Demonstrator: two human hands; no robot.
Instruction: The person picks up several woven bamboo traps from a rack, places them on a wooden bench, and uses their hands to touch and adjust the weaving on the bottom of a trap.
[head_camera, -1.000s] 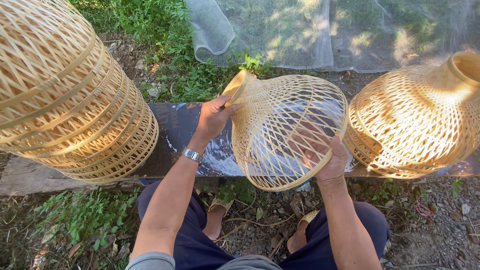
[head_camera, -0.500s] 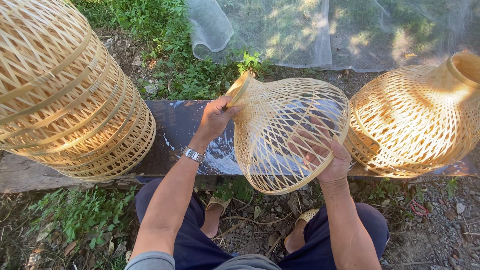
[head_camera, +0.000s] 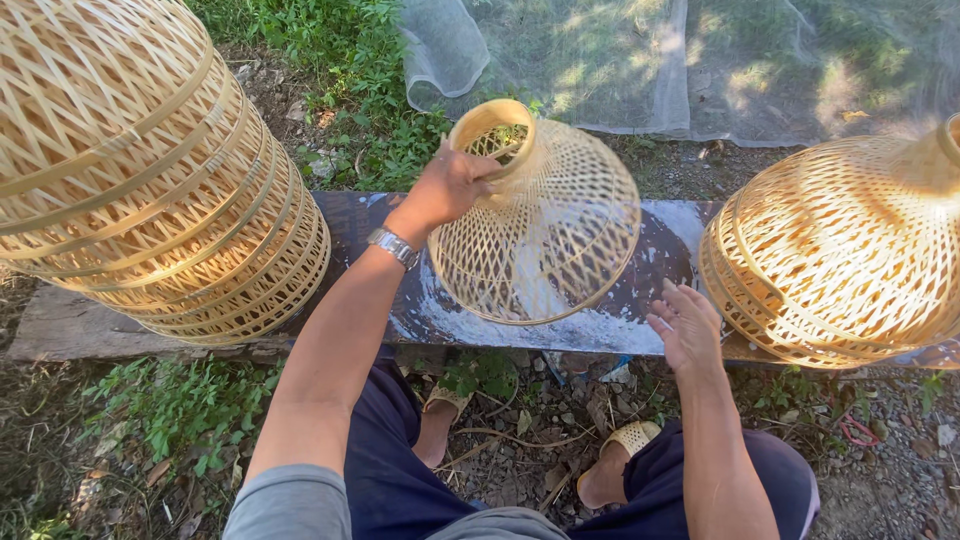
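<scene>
**Left hand grips one woven shade; right hand free**

Left hand (head_camera: 452, 188) is closed around the narrow neck ring of one bamboo shade (head_camera: 545, 225), holding it tilted above the plank (head_camera: 350, 225). Right hand (head_camera: 688, 325) hangs open, fingers spread, just beside the shade's wide rim, not touching. Three shades counted: the held one, a large one (head_camera: 140, 170) at left, another (head_camera: 850, 250) at right. One wristwatch (head_camera: 391, 245). Netting (head_camera: 700, 60) lies behind.
</scene>
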